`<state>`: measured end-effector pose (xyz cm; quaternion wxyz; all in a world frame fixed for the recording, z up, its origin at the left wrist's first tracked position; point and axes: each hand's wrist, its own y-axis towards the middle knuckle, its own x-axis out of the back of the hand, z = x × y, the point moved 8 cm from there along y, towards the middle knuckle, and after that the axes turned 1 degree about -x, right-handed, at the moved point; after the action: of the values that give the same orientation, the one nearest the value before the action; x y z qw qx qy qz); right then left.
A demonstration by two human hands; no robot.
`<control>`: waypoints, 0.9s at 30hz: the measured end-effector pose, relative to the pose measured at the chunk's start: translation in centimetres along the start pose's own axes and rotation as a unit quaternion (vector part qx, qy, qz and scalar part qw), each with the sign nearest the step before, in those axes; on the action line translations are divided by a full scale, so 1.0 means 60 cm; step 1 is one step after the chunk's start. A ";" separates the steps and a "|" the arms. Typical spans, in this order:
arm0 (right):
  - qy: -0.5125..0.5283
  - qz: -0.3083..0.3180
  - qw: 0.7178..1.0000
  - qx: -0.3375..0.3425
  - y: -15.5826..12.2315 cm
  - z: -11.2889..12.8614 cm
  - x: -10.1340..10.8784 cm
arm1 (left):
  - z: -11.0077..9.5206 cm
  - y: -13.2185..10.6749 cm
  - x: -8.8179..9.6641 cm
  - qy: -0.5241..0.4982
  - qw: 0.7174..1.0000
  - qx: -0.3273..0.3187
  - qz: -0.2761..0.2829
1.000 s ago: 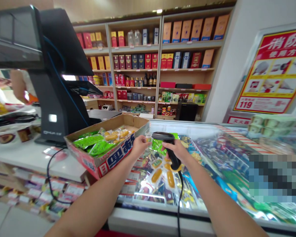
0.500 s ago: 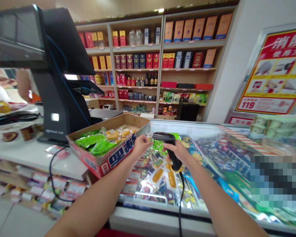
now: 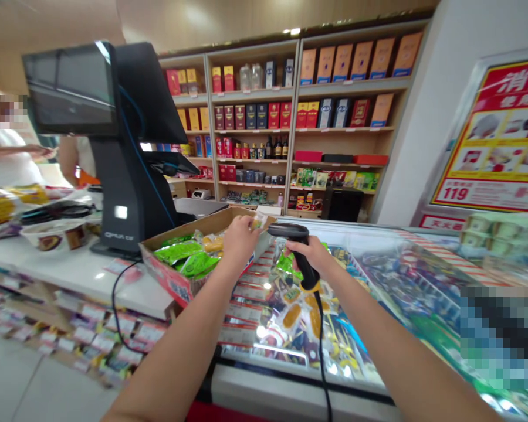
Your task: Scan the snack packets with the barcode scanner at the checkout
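My right hand (image 3: pixel 310 253) is wrapped round the handle of a black barcode scanner (image 3: pixel 288 231), whose cable hangs down over the freezer's front edge. Pinched in my left hand (image 3: pixel 240 234) is a small clear-wrapped packet (image 3: pixel 259 221), its contents too small to make out. This hand is over the right side of an open cardboard box (image 3: pixel 185 291), which holds green packets (image 3: pixel 178 253) and yellow wrapped snacks (image 3: pixel 213 243). Below the scanner, yellow sausage-like snacks (image 3: pixel 291 316) in clear wrap and a green packet (image 3: pixel 287 265) lie on the freezer's glass top.
A black checkout terminal (image 3: pixel 123 193) stands on the white counter (image 3: pixel 66 268) at the left, with a person (image 3: pixel 9 152) behind it. Boxed goods fill the back shelves (image 3: pixel 255 117). Stacked cartons (image 3: pixel 488 234) sit on the freezer (image 3: pixel 378 234) at the right.
My left hand has moved up and left with the small packet, from beside the scanner's head to over the box. The right hand still holds the scanner. The view has shifted somewhat.
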<state>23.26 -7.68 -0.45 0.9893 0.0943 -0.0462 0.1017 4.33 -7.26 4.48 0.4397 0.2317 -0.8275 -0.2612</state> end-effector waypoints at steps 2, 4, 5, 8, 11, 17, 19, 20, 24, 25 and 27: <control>0.012 0.031 0.999 0.025 0.014 0.032 -0.031 | 0.015 0.019 0.043 0.056 0.998 0.013 -0.035; 0.015 0.044 0.998 0.036 0.023 0.055 -0.056 | 0.033 0.032 0.069 0.092 0.994 0.026 -0.059; 0.015 0.046 0.998 0.037 0.026 0.061 -0.064 | 0.039 0.035 0.074 0.100 0.992 0.027 -0.068; 0.010 0.043 0.998 0.035 0.025 0.062 -0.069 | 0.030 0.028 0.062 0.088 0.994 -0.010 -0.065; 0.020 0.014 0.999 0.035 0.016 0.047 -0.034 | -0.015 -0.010 0.003 0.055 0.993 -0.088 0.047; 0.039 -0.075 0.996 0.005 -0.011 0.005 0.084 | -0.142 -0.194 -0.145 -0.042 0.881 -0.353 0.312; 0.039 -0.089 0.995 -0.004 -0.018 -0.010 0.111 | -0.168 -0.247 -0.172 -0.050 0.843 -0.423 0.330; 0.040 -0.095 0.995 -0.005 -0.020 -0.018 0.121 | -0.177 -0.265 -0.183 -0.044 0.829 -0.445 0.336; 0.053 -0.126 0.991 -0.011 -0.028 -0.054 0.148 | -0.183 -0.282 -0.213 -0.005 0.804 -0.473 0.361; 0.053 -0.134 0.989 -0.018 -0.030 -0.063 0.152 | -0.177 -0.276 -0.216 0.001 0.802 -0.472 0.367; 0.053 -0.143 0.988 -0.034 -0.035 -0.076 0.158 | -0.156 -0.254 -0.220 0.005 0.807 -0.458 0.374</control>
<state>33.25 -6.96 -4.23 0.9973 0.0609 0.0172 -0.0376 21.31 -12.85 -8.75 0.5621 -0.3227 -0.6325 -0.4239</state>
